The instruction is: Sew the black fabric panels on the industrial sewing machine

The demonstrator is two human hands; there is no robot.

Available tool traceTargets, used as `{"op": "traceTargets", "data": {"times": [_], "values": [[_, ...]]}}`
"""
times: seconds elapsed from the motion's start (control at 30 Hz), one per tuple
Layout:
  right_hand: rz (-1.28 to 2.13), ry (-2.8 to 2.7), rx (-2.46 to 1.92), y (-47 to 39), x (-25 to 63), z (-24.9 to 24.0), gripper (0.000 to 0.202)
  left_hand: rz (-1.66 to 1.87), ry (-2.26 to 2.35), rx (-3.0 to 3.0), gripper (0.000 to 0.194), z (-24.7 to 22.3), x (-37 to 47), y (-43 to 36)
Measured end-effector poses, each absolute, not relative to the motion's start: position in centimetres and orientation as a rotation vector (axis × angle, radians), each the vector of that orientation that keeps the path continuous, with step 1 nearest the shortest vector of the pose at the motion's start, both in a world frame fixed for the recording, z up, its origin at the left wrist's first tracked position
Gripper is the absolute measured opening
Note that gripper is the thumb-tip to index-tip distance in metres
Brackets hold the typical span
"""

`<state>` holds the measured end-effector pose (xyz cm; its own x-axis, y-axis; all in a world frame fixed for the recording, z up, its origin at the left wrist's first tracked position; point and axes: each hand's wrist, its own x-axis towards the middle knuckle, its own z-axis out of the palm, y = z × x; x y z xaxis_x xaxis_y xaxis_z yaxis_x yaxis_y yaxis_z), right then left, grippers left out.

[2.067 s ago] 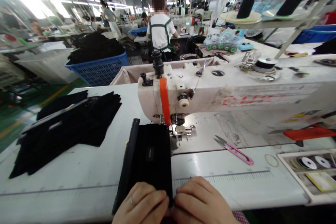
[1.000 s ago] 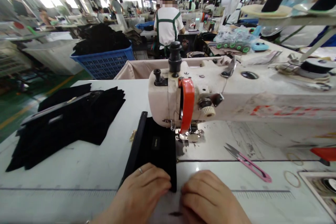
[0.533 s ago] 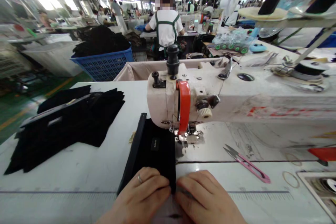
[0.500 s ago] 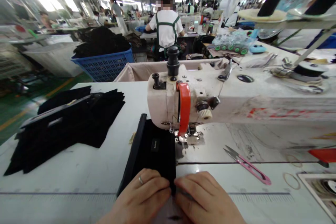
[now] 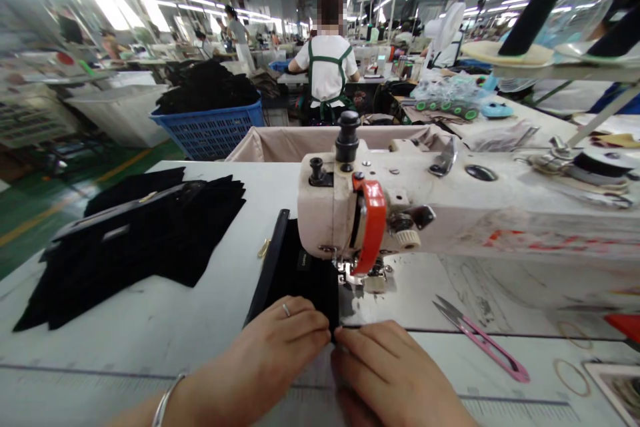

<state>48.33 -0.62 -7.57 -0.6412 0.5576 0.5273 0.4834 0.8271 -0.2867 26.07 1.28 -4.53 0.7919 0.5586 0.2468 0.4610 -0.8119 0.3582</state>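
A black fabric piece (image 5: 313, 283) with a small woven label (image 5: 303, 260) lies under the head of a white sewing machine (image 5: 325, 207). Along its left side runs a stiff dark strip (image 5: 270, 263). My left hand (image 5: 287, 347), wearing a ring, lies over the near part of the fabric, its fingertips closed on the right edge. Just opposite, my right hand (image 5: 395, 367) pinches the same edge, fingertips almost meeting those of the left. The presser foot and needle are partly hidden behind the orange guard (image 5: 369, 227). My thumbs are mostly out of sight.
Pink-handled thread snips (image 5: 485, 340) lie on the table to the right. At left is a stack of black fabric pieces (image 5: 145, 240). A blue basket (image 5: 210, 130) full of dark cloth stands beyond. Another person (image 5: 325, 70) sits ahead, back turned.
Both hands and the fabric have moved forward, toward the machine head. The whole view has shifted, so the machine appears farther right and lower. A bracelet on my left wrist now shows.
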Motion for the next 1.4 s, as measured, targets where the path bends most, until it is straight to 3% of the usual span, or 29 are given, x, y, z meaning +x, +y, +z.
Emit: {"op": "traceTargets", "data": {"times": [0.33,0.83,1.23,1.4], "values": [[0.372,-2.49,-0.963,1.8,48.1,-5.3,0.023,0.573,0.773,2.734,0.022,-5.6,26.0,5.2],[0.352,-2.376,-0.979,3.0,47.8,-6.5,0.023,0.581,0.986,2.872,0.024,-7.0,26.1,9.3],[0.353,-2.396,-0.957,3.3,48.0,-6.7,0.023,0.609,1.175,2.767,0.024,-4.6,27.5,8.0],[0.264,-2.398,-0.921,3.5,48.4,-7.1,0.022,0.399,1.16,2.671,0.019,-2.8,27.5,6.7]]}}
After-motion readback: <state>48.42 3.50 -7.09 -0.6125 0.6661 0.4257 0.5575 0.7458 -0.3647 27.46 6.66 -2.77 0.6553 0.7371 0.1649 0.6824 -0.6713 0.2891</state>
